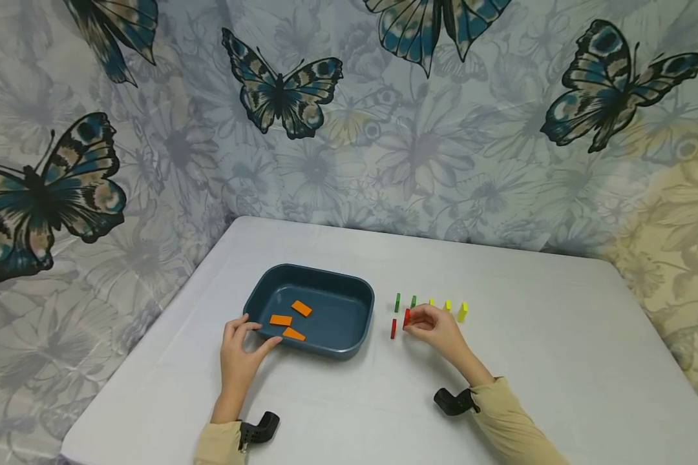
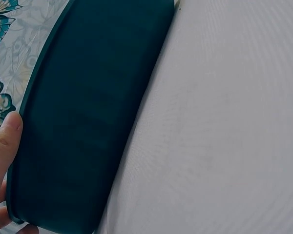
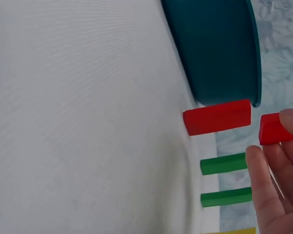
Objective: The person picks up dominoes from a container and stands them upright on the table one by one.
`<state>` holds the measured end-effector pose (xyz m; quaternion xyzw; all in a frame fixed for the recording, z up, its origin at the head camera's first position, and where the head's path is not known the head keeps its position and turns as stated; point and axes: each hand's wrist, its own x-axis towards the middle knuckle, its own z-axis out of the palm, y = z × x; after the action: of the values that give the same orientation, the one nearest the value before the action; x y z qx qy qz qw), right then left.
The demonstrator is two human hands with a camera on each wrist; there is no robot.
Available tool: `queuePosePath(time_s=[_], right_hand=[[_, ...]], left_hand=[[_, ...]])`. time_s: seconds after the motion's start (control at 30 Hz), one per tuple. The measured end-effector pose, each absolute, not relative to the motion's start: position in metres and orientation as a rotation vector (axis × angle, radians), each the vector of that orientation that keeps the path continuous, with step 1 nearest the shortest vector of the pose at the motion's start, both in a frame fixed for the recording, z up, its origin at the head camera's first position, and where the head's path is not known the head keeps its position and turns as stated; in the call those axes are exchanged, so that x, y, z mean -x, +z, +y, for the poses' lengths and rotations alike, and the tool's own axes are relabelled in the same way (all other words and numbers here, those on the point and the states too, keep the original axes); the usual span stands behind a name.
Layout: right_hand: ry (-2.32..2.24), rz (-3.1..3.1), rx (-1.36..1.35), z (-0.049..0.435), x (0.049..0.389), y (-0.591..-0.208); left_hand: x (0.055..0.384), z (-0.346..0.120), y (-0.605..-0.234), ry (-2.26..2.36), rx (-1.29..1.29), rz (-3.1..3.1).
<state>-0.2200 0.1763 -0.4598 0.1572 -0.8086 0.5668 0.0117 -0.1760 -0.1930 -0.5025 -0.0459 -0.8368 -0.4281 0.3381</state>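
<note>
A dark blue rectangular dish (image 1: pixel 331 336) rests on the table, with three orange blocks (image 1: pixel 281 320) lying inside it. At its near left corner my left hand (image 1: pixel 240 358) grips the rim, the thumb (image 2: pixel 9 134) against the outer wall and the fingers around the corner. To the dish's right, my right hand (image 1: pixel 439 330) pinches a red block (image 3: pixel 273 129) between thumb and fingertips. The right wrist view has this block raised above the table. Beside it another red block (image 1: pixel 393 329) stands upright on its end.
Behind the red blocks two green blocks (image 1: pixel 398 303) stand on end. Three yellow blocks (image 1: pixel 462 312) stand to their right, partly behind my right hand. A white cloth covers the table (image 1: pixel 529 387), and a butterfly-patterned curtain (image 1: pixel 430 161) hangs along its far edge.
</note>
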Motion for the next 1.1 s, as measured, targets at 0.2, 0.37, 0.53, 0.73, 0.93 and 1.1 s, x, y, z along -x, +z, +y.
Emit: queuePosePath(time_s=[0.2, 0.37, 0.53, 0.73, 0.93, 1.1], right_hand=[[1.787, -2.509, -0.488, 0.184, 0.217, -0.468], [1.823, -2.543, -0.479, 0.188, 0.215, -0.472], [1.781, -2.586, -0.46, 0.185, 0.211, -0.466], [1.59, -2.68, -0.403, 0.178, 0.2, -0.453], [1.596, -2.667, -0.431, 0.184, 0.205, -0.468], [1.55, -2.677, -0.431, 0.191, 0.214, -0.488]], left_hand=[[0.175, -0.193, -0.505, -1.126, 0.105, -2.194], [0.173, -0.192, -0.503, -1.13, 0.092, -2.192], [0.173, -0.191, -0.501, -1.152, 0.103, -2.188], [0.172, -0.191, -0.499, -1.155, 0.094, -2.182], [0.173, -0.192, -0.498, -1.157, 0.095, -2.191], [0.174, -0.191, -0.498, -1.172, 0.096, -2.186]])
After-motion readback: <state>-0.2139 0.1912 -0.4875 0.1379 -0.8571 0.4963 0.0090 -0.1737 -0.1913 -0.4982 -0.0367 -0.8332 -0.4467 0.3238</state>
